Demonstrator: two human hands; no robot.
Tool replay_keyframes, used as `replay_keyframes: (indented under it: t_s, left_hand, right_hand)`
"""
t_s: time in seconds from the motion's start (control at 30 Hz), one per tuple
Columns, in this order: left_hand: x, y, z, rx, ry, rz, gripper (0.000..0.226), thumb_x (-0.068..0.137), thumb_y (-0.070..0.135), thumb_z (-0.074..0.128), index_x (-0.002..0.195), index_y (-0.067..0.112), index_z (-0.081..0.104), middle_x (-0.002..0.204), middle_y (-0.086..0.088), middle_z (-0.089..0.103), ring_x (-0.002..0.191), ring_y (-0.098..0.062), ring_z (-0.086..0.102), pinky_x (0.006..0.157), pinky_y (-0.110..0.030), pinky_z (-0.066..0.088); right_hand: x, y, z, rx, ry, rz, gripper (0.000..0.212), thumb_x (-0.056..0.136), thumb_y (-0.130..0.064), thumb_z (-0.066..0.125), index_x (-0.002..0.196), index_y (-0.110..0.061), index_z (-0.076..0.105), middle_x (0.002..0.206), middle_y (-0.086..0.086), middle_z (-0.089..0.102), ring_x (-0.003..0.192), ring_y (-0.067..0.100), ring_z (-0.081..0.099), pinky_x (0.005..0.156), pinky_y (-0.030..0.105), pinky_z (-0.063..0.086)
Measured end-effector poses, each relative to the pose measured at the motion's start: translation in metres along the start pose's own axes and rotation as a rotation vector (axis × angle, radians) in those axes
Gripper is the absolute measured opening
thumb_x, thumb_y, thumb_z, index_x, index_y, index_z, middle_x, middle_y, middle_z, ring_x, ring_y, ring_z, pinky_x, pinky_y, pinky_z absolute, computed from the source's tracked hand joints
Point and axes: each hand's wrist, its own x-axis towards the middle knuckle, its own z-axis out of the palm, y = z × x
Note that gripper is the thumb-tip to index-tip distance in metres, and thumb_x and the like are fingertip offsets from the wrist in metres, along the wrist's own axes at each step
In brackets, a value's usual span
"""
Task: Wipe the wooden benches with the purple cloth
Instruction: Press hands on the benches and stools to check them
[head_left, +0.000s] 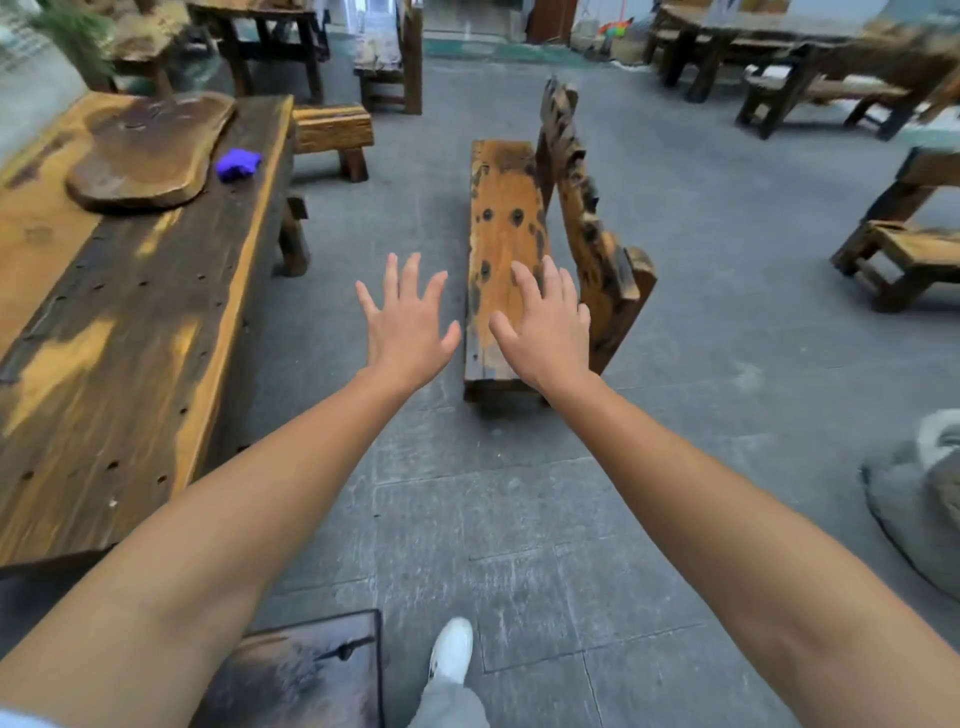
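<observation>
Purple cloth (238, 164), crumpled into a small bright wad, lies at the upper left of the frame on the long dark-and-amber plank table (130, 312), just beside a flat, rounded brown wood slab (150, 150). Neither hand has it. Fingers (400, 280) of the left hand (402, 327) are spread wide and hold nothing; the right hand (545, 327) is just as splayed and bare, hovering in the middle of the frame over the near end of the orange, dark-spotted wooden bench (504, 249) with its jagged backrest. Both bare forearms reach out from the lower corners, and a white shoe (451, 649) steps on the grey stone floor (519, 519) at the bottom edge.

I'd say wiping has not begun; the cloth must be fetched first. It sits well apart from both hands, so the risk is a long sideways reach across the table edge, or catching a shin on the dark low panel (306, 670) by the foot while turning left.
</observation>
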Motion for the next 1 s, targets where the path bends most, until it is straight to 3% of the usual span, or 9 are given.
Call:
replay_keyframes:
  t_s: [0.47, 0.73, 1.0]
  left_hand:
    - [0.28, 0.122, 0.068, -0.161, -0.021, 0.241, 0.067, 0.092, 0.05, 0.053, 0.152, 0.027, 0.033, 0.167, -0.008, 0.014, 0.155, -0.035, 0.003, 0.114, -0.075, 0.01]
    - [0.394, 0.212, 0.116, -0.201, 0.024, 0.368, 0.058, 0.093, 0.049, 0.052, 0.147, 0.035, 0.039, 0.166, -0.005, 0.019, 0.155, -0.035, 0.005, 0.113, -0.076, 0.01]
    - [0.528, 0.306, 0.194, -0.12, -0.033, 0.312, 0.078, 0.091, 0.074, 0.035, 0.155, 0.048, -0.001, 0.17, -0.005, 0.003, 0.155, -0.036, 0.001, 0.114, -0.074, 0.008]
  right_hand:
    - [0.211, 0.151, -0.032, -0.128, 0.084, 0.226, 0.065, 0.096, -0.05, 0.051, 0.156, -0.033, 0.035, 0.17, 0.01, 0.019, 0.157, 0.032, 0.015, 0.12, 0.059, 0.026]
    - [0.313, 0.248, -0.052, -0.135, 0.143, 0.228, 0.063, 0.099, -0.05, 0.052, 0.157, -0.031, 0.037, 0.169, 0.012, 0.02, 0.157, 0.032, 0.016, 0.12, 0.057, 0.027]
    - [0.446, 0.384, -0.044, -0.106, 0.115, 0.238, 0.061, 0.097, -0.059, 0.047, 0.151, -0.031, 0.047, 0.169, 0.013, 0.022, 0.156, 0.032, 0.016, 0.121, 0.056, 0.022]
